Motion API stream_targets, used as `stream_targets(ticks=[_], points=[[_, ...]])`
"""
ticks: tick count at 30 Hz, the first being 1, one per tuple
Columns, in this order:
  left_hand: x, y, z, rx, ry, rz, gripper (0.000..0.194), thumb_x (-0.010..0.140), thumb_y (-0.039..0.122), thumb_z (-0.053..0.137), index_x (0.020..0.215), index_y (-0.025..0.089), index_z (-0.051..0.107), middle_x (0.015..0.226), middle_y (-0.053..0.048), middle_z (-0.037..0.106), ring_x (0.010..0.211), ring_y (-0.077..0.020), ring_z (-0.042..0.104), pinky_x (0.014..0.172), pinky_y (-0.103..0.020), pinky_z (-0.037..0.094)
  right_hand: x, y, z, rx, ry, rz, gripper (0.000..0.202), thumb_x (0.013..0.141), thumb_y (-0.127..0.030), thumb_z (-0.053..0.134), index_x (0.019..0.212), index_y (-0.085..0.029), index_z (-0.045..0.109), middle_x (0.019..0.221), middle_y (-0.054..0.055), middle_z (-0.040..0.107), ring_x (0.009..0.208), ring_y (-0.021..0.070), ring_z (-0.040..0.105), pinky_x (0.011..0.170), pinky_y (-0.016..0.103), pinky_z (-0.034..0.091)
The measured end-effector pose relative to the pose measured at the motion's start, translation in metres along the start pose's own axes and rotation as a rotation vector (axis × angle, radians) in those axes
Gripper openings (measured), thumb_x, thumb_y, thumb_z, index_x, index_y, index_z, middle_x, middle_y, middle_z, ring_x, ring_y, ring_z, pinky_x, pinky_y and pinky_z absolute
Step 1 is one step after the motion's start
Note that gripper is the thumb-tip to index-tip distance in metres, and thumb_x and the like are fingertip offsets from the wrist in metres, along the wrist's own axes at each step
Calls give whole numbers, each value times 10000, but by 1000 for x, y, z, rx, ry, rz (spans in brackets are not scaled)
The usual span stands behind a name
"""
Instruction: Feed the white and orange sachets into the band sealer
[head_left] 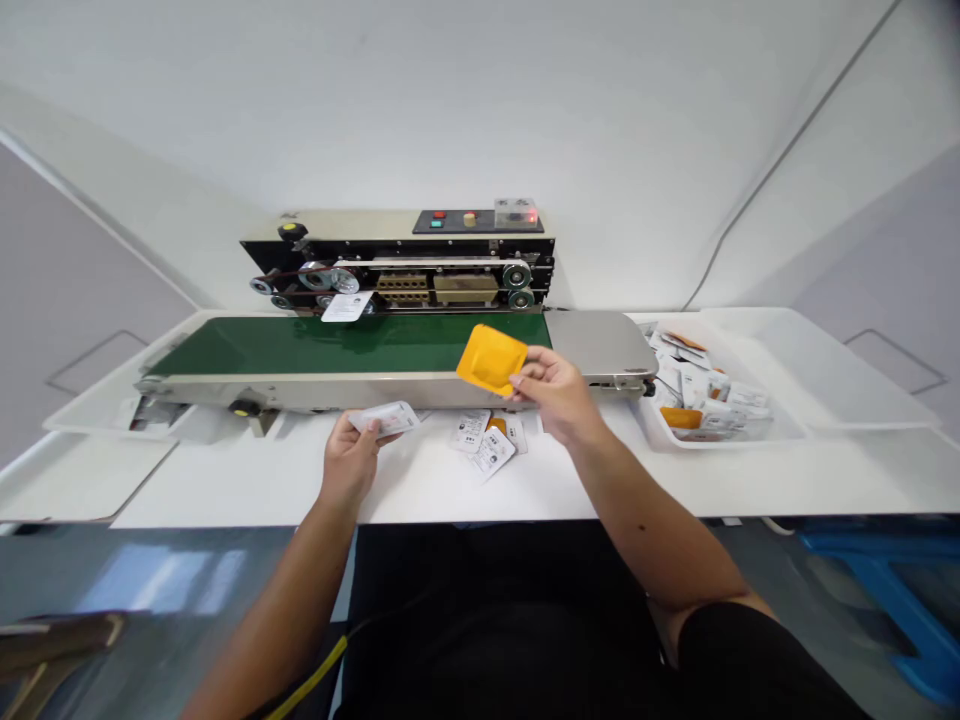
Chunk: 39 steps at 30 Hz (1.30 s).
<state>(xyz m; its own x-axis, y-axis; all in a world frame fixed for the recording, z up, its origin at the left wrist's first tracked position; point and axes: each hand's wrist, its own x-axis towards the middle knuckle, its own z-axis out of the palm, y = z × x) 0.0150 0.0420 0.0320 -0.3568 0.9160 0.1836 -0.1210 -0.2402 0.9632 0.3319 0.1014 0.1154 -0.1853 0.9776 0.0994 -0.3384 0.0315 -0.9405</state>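
Note:
My left hand (351,458) grips a white printed packet (386,418) in front of the sealing machine. In my right hand (551,388), an orange packet (491,360) is pinched at its lower right corner, held over the front edge of the green belt (300,345). Several loose packets (493,453), white and orange, lie on the white table between my hands. Another white packet (347,306) sticks out at the left part of the machine's rollers, above the belt.
The sealing machine (450,222) stands along the wall. A white bin (784,430) of several packets is at the right, beside another white tray (847,385). At the left is a white tray (82,412). A blue stool (885,590) stands below right.

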Motion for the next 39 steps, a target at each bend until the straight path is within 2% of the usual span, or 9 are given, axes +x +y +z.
stream_targets(ticks=[4, 7, 16, 24, 31, 33, 35, 37, 39], points=[[-6, -12, -11, 104, -10, -40, 504, 778, 574, 856, 949, 187, 582, 907, -54, 760, 848, -239, 767, 754, -418, 677, 12, -52, -22, -112, 132, -107, 625, 724, -233, 865, 1290, -250, 600, 684, -86, 662, 611, 125, 725, 638, 222, 611], [-7, -15, -10, 128, -25, -44, 472, 803, 566, 837, 965, 182, 615, 935, -59, 762, 863, -227, 762, 791, -415, 680, 35, -76, -41, -211, 209, -51, 518, 756, -129, 812, 1226, -225, 618, 703, -64, 673, 615, 125, 730, 636, 216, 620], [-8, -16, -14, 114, -54, -71, 426, 803, 528, 848, 998, 192, 672, 947, -61, 769, 867, -234, 755, 795, -370, 660, 84, -77, -64, 2, 439, 193, 226, 849, 31, 595, 988, -145, 570, 870, 103, 766, 709, 161, 778, 560, 169, 629], [-8, -15, -15, 148, -61, -44, 399, 802, 520, 842, 991, 202, 692, 943, -66, 776, 844, -240, 737, 726, -308, 605, 92, -70, -35, 48, 379, 290, 187, 906, 2, 569, 1049, -110, 612, 871, 115, 769, 757, 159, 790, 585, 144, 641], [-12, -14, -17, 202, -94, -68, 399, 816, 539, 822, 959, 195, 680, 866, -47, 750, 749, -205, 696, 614, -258, 541, 103, -66, -2, -159, 176, 342, 323, 903, -120, 687, 1201, -139, 562, 842, 96, 780, 679, 171, 772, 505, 178, 608], [-13, -10, -16, 239, -104, -75, 406, 817, 555, 813, 936, 192, 677, 843, -49, 749, 724, -203, 693, 598, -258, 535, 96, -70, -4, -383, 193, 260, 503, 903, -210, 715, 1349, -173, 486, 743, 19, 740, 539, 152, 703, 443, 193, 557], [-15, -6, -14, 275, -114, -64, 394, 829, 557, 799, 898, 194, 662, 750, -25, 716, 645, -179, 659, 564, -248, 507, 79, -71, -7, -607, 250, 41, 637, 878, -280, 741, 1437, -230, 439, 648, -80, 650, 427, 115, 591, 421, 193, 501], [-16, -4, -12, 288, -142, -51, 372, 860, 548, 771, 896, 201, 640, 625, 19, 637, 546, -149, 589, 522, -237, 461, 50, -65, -6, -730, 240, -174, 583, 875, -334, 727, 1409, -259, 506, 614, -113, 578, 423, 96, 535, 442, 191, 466], [-16, -4, -8, 261, -184, -49, 361, 894, 546, 732, 939, 208, 616, 552, 54, 567, 480, -135, 528, 494, -236, 421, 16, -48, 3, -760, 114, -234, 414, 894, -382, 689, 1280, -251, 619, 636, -83, 585, 486, 106, 553, 482, 213, 463]])
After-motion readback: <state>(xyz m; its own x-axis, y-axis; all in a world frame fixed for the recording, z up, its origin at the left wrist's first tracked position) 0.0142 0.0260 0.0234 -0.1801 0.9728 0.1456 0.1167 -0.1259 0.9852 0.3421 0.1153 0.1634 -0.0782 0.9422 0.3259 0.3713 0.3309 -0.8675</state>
